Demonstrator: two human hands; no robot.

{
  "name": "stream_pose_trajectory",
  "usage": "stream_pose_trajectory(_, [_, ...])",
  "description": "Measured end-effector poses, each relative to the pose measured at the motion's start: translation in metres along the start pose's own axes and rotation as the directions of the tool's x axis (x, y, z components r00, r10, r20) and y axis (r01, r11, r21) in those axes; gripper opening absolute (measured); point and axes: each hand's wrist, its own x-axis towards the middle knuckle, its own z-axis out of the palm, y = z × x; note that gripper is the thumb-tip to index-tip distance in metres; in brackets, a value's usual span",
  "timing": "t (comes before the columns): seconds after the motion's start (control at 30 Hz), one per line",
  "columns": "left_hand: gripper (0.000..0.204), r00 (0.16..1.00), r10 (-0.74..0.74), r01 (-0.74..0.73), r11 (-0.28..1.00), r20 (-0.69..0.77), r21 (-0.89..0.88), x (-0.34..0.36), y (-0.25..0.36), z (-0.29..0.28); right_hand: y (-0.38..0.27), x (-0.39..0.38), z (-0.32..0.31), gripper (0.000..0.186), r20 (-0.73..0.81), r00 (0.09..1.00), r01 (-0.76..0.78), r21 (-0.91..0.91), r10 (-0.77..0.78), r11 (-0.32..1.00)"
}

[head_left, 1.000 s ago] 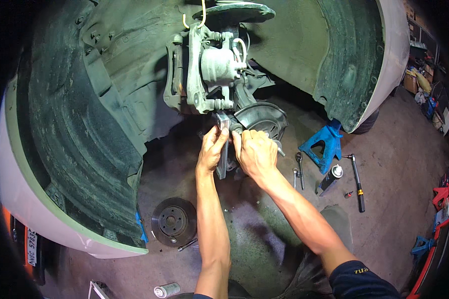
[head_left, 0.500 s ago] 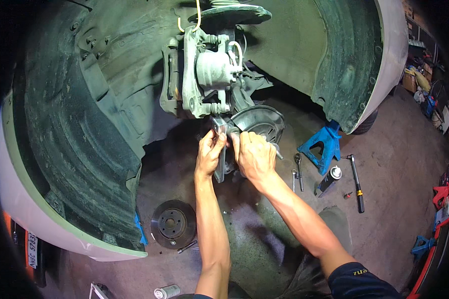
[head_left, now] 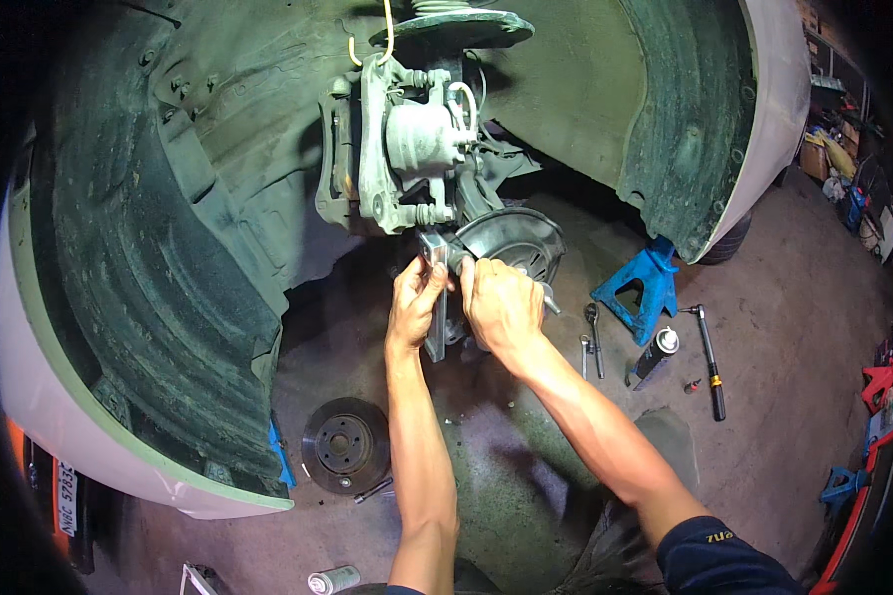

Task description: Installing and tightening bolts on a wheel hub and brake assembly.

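My left hand (head_left: 414,307) is closed on a flat, shiny metal bar (head_left: 437,317), held upright just below the brake caliper (head_left: 417,139), which hangs from a yellow hook (head_left: 390,25). My right hand (head_left: 503,302) has its fingers curled over a part at the steering knuckle, beside the bar; what they grip is hidden. Directly behind my right hand sits the curved dust shield (head_left: 509,238). A round suspension plate (head_left: 451,28) is above the caliper.
Wheel arch liners (head_left: 119,297) flank the work. On the floor are a brake rotor (head_left: 345,446), blue jack stand (head_left: 640,297), ratchet (head_left: 593,327), wrench (head_left: 585,357), long torque wrench (head_left: 707,367), spray cans (head_left: 655,357). A cluttered shelf (head_left: 843,169) stands at the right.
Both hands and the bar have shifted slightly left in the picture, along with the caliper and surroundings, as the view moved a little. The grips look much the same.
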Motion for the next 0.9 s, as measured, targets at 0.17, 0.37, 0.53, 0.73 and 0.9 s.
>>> stream_pose_trajectory(0.17, [0.033,1.0,-0.006,0.007,0.999,-0.006,0.052,-0.001,0.004,0.002,-0.002,-0.007,0.001,0.028,-0.232,0.972,0.059,0.11,-0.033,0.992])
stream_pose_trajectory(0.37, [0.034,1.0,-0.014,0.014,0.997,0.005,0.073,0.0,0.005,-0.001,0.001,-0.001,0.005,0.032,-0.238,0.969,0.092,0.072,-0.073,0.993])
stream_pose_trajectory(0.53, [0.032,1.0,0.015,-0.015,0.999,-0.017,0.043,0.0,0.0,-0.002,-0.007,-0.007,-0.006,0.027,-0.143,0.988,0.048,-0.037,-0.053,0.998])
stream_pose_trajectory(0.73, [0.031,1.0,-0.021,0.022,0.998,-0.013,0.064,0.002,0.003,0.002,-0.004,-0.004,-0.002,0.026,-0.095,0.991,0.072,-0.172,-0.089,0.983])
stream_pose_trajectory(0.9, [0.03,0.999,0.024,-0.023,1.0,-0.022,0.017,0.001,0.0,-0.001,-0.009,-0.007,-0.006,0.027,-0.067,0.995,0.062,-0.136,-0.072,0.989])
